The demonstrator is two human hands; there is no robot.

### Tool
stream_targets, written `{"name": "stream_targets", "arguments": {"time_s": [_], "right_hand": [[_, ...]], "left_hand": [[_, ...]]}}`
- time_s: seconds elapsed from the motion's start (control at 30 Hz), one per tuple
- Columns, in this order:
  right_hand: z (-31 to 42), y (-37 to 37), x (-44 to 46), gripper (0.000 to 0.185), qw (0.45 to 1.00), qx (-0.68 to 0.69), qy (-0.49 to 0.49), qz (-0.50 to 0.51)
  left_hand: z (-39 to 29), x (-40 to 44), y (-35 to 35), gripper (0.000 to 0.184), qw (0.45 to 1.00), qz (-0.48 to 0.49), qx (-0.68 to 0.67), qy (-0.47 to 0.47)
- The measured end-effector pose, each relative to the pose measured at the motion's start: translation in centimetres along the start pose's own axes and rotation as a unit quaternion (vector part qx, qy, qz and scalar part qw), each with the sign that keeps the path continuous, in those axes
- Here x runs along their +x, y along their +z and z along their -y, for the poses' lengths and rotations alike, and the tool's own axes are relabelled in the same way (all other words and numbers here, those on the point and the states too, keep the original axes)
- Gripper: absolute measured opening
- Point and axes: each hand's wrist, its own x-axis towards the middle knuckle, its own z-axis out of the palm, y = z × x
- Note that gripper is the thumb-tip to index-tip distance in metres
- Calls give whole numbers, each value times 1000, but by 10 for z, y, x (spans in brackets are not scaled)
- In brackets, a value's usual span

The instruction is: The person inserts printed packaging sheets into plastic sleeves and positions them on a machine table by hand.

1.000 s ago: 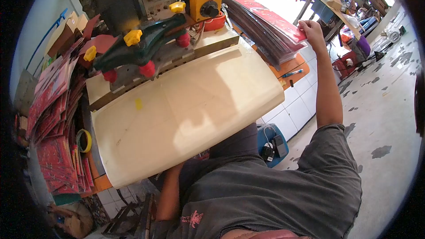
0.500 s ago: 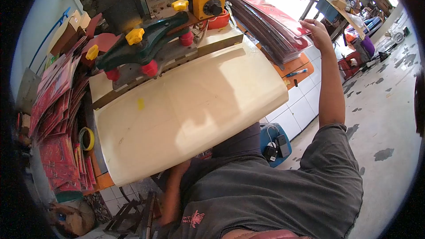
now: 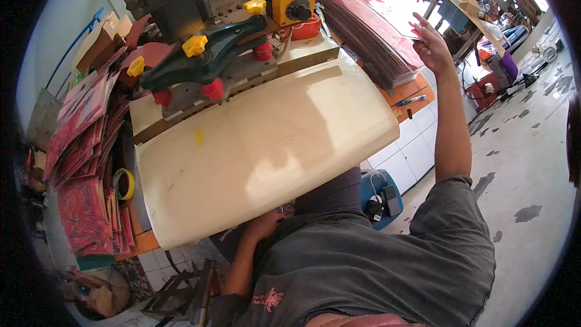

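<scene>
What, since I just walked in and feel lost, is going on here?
A person sits at a machine with a green frame, a pale sheet spread in front of it. Their right hand is at the corner of a stack of reddish sheets; whether it grips one is unclear. The left hand is low, near the lap, its grip unclear.

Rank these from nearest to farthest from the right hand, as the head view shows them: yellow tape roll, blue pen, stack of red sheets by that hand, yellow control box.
From the right hand:
1. Stack of red sheets, right beside the fingers
2. Blue pen, on the orange tabletop's right end
3. Yellow control box, top centre
4. Yellow tape roll, far left
</scene>
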Motion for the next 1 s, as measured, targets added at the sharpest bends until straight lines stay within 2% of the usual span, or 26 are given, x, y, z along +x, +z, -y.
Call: {"name": "stream_targets", "arguments": {"time_s": [0.1, 0.23, 0.3, 0.37, 0.43, 0.47, 0.5, 0.6, 0.7, 0.77, 0.8, 0.87, 0.9, 0.97, 1.0], "right_hand": [[4, 27, -24, 56, 999, -17, -35, -35], [-11, 49, -58, 59, 995, 20, -77, -62], [-25, 43, -68, 59, 996, 45, -77, -23], [-35, 62, -92, 60, 995, 57, -75, -29], [-37, 95, -117, 64, 992, 109, -68, 15], [-45, 107, -131, 67, 989, 142, -49, 0], [-46, 117, -141, 69, 988, 143, -34, 41], [-60, 145, -167, 69, 980, 175, 4, 93], [-75, 174, -193, 69, 970, 221, 45, 94], [-81, 192, -208, 76, 963, 230, 88, 104], [-82, 205, -215, 76, 962, 232, 90, 109], [-82, 235, -226, 83, 965, 228, 60, 118], [-84, 245, -229, 83, 964, 229, 60, 120], [-87, 261, -235, 84, 975, 173, 49, 128], [-89, 269, -239, 82, 975, 176, 45, 130]], "left_hand": [[13, 9, 10, 42, 999, 11, 34, 31], [15, 14, 13, 40, 997, 11, -9, 79], [12, 16, 15, 38, 995, 20, -23, 93], [9, 16, 22, 34, 995, -67, 2, 71], [-3, 13, 14, 40, 997, -54, 3, 49], [-6, 11, 12, 44, 998, -48, 5, 37], [-8, 10, 10, 50, 999, -42, 6, 25], [-19, 0, 5, 43, 999, -37, -23, 8], [-75, -34, -45, 36, 997, -23, 32, 64], [-113, -55, -81, 33, 961, 0, -160, 227], [-125, -64, -94, 33, 962, -4, -160, 223], [-140, -74, -110, 39, 910, -19, -384, 155], [-144, -72, -109, 39, 910, -21, -384, 154], [-151, -62, -102, 49, 785, -227, -534, 216], [-148, -54, -97, 51, 758, -278, -537, 244]]}}
